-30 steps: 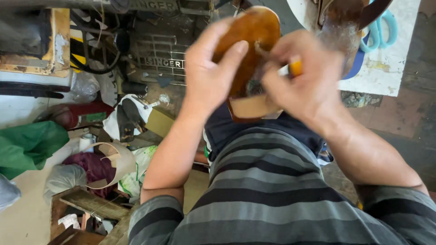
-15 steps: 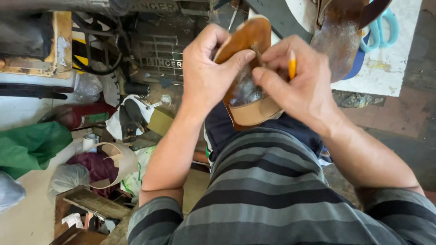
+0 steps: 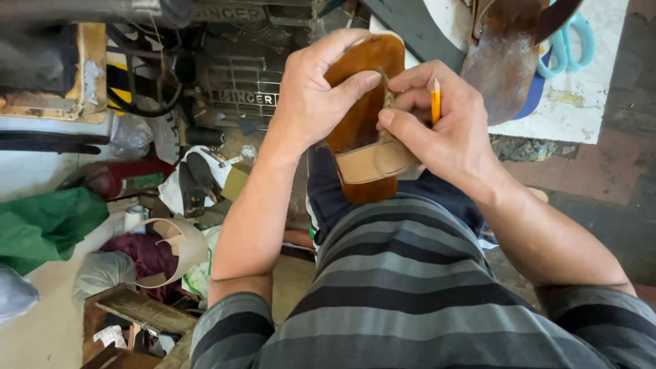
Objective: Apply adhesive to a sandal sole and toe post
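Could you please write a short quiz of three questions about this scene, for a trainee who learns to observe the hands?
1. Multiple choice: What does the right hand hold between its fingers?
A. a pair of scissors
B. an orange pencil
C. a hammer

2. True or false: The left hand grips the brown sandal from its side, with the thumb pressed on the sole.

3. Short answer: What lies on the white board at the top right, beside the second brown sandal?

Key
1. B, the orange pencil, with its tip upward.
2. True.
3. Light blue scissors, only partly visible behind that sandal.
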